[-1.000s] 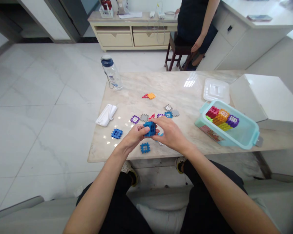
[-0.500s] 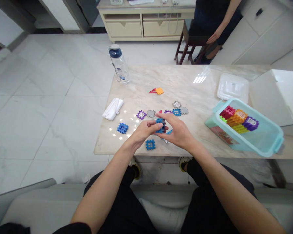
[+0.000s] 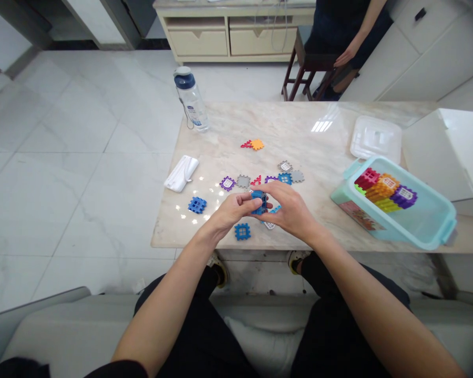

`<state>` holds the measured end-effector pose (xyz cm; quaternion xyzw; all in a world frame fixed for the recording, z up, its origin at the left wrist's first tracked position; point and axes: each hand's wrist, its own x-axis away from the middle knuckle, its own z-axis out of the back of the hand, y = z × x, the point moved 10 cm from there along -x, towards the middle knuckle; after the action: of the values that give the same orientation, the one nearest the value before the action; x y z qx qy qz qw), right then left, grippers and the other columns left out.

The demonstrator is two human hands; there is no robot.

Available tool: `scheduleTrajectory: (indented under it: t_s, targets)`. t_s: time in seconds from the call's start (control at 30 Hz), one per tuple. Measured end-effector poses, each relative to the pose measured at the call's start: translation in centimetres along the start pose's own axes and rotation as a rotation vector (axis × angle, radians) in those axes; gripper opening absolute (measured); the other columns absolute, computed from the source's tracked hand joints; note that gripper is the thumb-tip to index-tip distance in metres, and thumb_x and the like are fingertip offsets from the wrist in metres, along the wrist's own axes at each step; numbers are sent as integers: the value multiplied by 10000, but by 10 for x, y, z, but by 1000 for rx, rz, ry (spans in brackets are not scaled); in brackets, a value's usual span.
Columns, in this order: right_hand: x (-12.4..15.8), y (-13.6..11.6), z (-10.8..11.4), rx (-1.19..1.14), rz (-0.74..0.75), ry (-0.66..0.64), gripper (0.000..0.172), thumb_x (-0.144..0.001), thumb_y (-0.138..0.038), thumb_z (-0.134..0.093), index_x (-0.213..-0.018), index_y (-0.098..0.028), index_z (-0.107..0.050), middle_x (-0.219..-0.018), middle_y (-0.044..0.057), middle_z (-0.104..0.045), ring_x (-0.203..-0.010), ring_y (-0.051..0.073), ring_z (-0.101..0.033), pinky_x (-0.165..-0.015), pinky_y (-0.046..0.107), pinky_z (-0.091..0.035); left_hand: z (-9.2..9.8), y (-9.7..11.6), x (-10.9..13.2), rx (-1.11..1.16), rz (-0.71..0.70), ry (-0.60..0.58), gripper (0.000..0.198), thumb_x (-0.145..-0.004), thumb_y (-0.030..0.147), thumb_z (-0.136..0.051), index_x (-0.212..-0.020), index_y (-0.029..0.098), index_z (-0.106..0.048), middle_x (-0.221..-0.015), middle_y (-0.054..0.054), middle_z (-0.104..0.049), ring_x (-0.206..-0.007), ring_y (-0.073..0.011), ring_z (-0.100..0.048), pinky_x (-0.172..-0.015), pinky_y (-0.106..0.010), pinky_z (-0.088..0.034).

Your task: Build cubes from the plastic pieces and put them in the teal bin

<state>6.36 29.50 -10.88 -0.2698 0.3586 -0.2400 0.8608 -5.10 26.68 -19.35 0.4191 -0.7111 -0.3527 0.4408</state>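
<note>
Desk (image 3: 319, 152), marble-topped, bears a teal tub (image 3: 421, 210) holding coloured stacks (image 3: 389, 185). My left hand (image 3: 233, 211) pinches a blue block (image 3: 257, 202) over the desk; my right hand (image 3: 289, 209) grips its other side between thumb and fingers. I judge the assembly partway: blue plates appear joined there, though my fingers hide whether it is closed. Unattached: a blue window plate (image 3: 242, 231) nearer me, a grey square (image 3: 243, 181) beyond.

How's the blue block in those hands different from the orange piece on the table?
The blue block is held by the left hand and right hand; the orange piece lies on the table. The blue block looks chunky; the orange piece looks flat, with pointy edges.
</note>
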Motion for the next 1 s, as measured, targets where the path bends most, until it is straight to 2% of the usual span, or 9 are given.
scheduleTrajectory:
  t_s: [0.17, 0.43, 0.57, 0.73, 0.9, 1.0]
  targets:
    - [-2, -5, 4, 16, 44, 35, 510, -932, -354, -894, -1395, -284, -691, -1243, 97, -809, -1129, 303, -767, -1003, 471, -614, 0, 2, 0, 61, 11, -38, 639, -815, 619, -922, -1203, 119, -838, -1149, -187, -847, -1073, -318, -822, -983, -407, -627]
    - [-1, -7, 2, 3, 61, 43, 523, -946, -427, -887, -1394, -270, -670, -1244, 109, -800, -1141, 310, -759, -987, 465, -607, 1, 4, 2, 50, -1, -26, 535, -822, 537, -948, -1143, 119, -860, -1116, -176, -853, -1116, -320, -816, -959, -368, -626]
    - [-2, -5, 3, 2, 41, 37, 534, -951, -446, -880, -1410, -275, -669, -1269, 109, -797, -1154, 307, -756, -1018, 473, -601, -2, 7, 2, 81, -20, -57, 619, -783, 595, -965, -1158, 116, -854, -1161, -191, -844, -1140, -337, -810, -1008, -411, -627]
    - [-2, -4, 9, 0, 5, 61, 514, -949, -460, -879, -1391, -283, -684, -1238, 101, -802, -1112, 296, -761, -988, 454, -612, -12, 13, 5, 102, -44, -127, 659, -774, 614, -969, -1172, 104, -844, -1167, -210, -838, -1198, -371, -792, -1111, -494, -592]
    - [-2, -2, 4, 12, -38, -2, 508, -975, -451, -845, -1427, -298, -671, -1286, 102, -797, -1177, 308, -757, -1047, 493, -603, -9, 11, 4, 78, -36, -81, 566, -767, 541, -990, -1114, 114, -856, -1122, -192, -849, -1148, -357, -806, -1087, -481, -601]
    - [-2, -4, 1, 10, -32, -25, 589, -966, -457, -850, -1492, -299, -639, -1345, 108, -781, -1226, 317, -745, -1086, 512, -592, -6, 10, 4, 44, -26, -45, 501, -778, 482, -990, -1103, 124, -861, -1089, -165, -856, -1084, -325, -819, -1018, -423, -616]
